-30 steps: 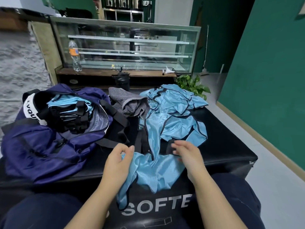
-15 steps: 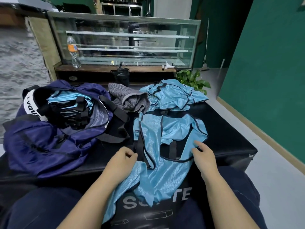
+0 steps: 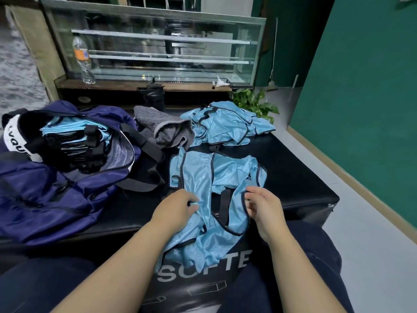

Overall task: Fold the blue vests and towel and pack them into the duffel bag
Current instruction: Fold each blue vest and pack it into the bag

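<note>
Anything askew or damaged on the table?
The table's near right corner looks torn, with a white patch showing. The vest being folded hangs over the front edge; the towel lies crumpled, unfolded.

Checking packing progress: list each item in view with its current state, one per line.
Navy nylon duffel bag: unzipped, folded vests stacked inside.
Light blue mesh vest at the table's near edge: spread out, unfolded, hem hanging over the edge.
Light blue vest pile at the back: crumpled, unfolded.
Grey knit towel: bunched, unfolded.
Left hand: pinching the near vest.
Right hand: fingers curled at the near vest's trim.
Clear plastic water bottle: upright.
</note>
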`<state>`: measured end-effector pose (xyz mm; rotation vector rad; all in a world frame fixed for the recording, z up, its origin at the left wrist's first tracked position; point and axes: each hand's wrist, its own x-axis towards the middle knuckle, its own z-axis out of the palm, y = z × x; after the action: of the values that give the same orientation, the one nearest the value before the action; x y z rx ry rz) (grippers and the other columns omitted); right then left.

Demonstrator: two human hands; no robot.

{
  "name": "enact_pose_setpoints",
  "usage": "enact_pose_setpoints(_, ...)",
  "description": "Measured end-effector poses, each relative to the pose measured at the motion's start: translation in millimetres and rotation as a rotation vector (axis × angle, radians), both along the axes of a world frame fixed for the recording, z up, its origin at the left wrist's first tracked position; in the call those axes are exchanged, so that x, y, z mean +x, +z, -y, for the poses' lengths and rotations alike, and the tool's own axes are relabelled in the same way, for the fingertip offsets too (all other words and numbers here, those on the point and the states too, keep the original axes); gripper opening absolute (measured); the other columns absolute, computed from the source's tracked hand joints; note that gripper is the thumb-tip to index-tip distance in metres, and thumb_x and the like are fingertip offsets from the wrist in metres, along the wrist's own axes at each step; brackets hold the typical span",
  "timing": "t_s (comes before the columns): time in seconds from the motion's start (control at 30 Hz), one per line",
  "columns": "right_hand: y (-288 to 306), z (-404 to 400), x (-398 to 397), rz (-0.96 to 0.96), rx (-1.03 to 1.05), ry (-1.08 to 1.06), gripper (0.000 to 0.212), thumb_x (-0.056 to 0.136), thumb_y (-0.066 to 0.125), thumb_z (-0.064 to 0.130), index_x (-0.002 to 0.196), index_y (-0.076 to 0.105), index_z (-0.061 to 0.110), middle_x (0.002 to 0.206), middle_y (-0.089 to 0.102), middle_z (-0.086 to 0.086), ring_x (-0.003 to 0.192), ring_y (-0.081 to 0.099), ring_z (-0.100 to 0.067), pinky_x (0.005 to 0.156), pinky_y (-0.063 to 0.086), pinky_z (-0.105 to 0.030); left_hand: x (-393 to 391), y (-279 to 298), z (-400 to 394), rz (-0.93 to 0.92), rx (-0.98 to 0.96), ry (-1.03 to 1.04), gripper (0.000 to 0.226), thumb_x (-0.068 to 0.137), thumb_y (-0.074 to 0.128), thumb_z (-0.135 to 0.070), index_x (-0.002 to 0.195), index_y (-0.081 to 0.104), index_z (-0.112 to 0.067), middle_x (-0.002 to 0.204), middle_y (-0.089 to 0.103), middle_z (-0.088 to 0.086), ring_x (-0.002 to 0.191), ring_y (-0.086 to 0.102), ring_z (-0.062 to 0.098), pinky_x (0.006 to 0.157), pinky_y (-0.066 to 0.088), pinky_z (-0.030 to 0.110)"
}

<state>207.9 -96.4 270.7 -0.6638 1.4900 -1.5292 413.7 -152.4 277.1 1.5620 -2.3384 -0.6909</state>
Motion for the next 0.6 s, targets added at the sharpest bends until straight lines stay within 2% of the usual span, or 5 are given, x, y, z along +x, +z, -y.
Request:
enact_pose_setpoints(0.17, -9.7, -0.8, -11.1, -0.001, 0.141, -0.041, 0.038, 0.085, 0.051, 0.002, 0.123, 0.044, 0.005, 0.082, 0.056, -0.014, 0.066, 0.054, -0.020, 0.057, 0.051, -0.032, 12.4, -6.9, -17.0, -0.109, -0.016, 0.056, 0.025, 0.094, 0.058, -0.033, 0.072, 0.055, -0.020, 0.074, 0.055, -0.006, 0.065, 0.051, 0.015, 0.062, 0.042, 0.030)
enact_pose_setpoints(0.27, -7.3, -5.4, -15.6, -0.220, 0.231, -0.095, 0.063, 0.086, 0.054, 0.007, 0.142, 0.029, 0.016, 0.082, 0.062, -0.004, 0.066, 0.058, -0.018, 0.059, 0.053, -0.028, 18.3, -6.8, -23.2, -0.131, -0.004, 0.085, 0.017, 0.094, 0.056, -0.038, 0.093, 0.056, -0.021, 0.068, 0.052, -0.004, 0.058, 0.045, 0.012, 0.056, 0.035, 0.028)
enact_pose_setpoints(0.37, -8.2, -2.2, -19.0, -0.605, 0.211, -0.017, 0.043, 0.087, 0.052, 0.006, 0.129, 0.054, 0.012, 0.078, 0.058, 0.002, 0.063, 0.052, -0.011, 0.056, 0.042, -0.021, 16.8, -4.0, -21.5, -0.116, -0.034, 0.159, 0.051, 0.095, 0.052, -0.041, 0.139, 0.032, -0.026, 0.070, 0.059, 0.004, 0.060, 0.054, 0.017, 0.055, 0.040, 0.033)
enact_pose_setpoints(0.47, -7.7, 1.8, -18.2, -0.701, 0.185, -0.080, 0.030, 0.087, 0.053, 0.004, 0.112, 0.066, 0.014, 0.084, 0.062, -0.001, 0.072, 0.056, -0.016, 0.064, 0.042, -0.027, 11.4, -2.1, -11.7, -0.147, 0.050, 0.291, 0.065, 0.096, 0.046, -0.047, 0.148, 0.022, -0.016, 0.102, 0.066, 0.007, 0.088, 0.061, 0.023, 0.070, 0.045, 0.033)
enact_pose_setpoints(0.6, -3.8, 2.5, -18.5, -0.762, 0.067, -0.156, 0.016, 0.085, 0.055, 0.004, 0.097, 0.065, 0.009, 0.096, 0.058, -0.002, 0.088, 0.056, -0.019, 0.074, 0.040, -0.028, 10.4, -5.5, 3.0, -0.168, 0.072, 0.357, 0.033, 0.095, 0.049, -0.045, 0.081, 0.051, -0.015, 0.073, 0.054, 0.000, 0.065, 0.050, 0.017, 0.059, 0.035, 0.030)
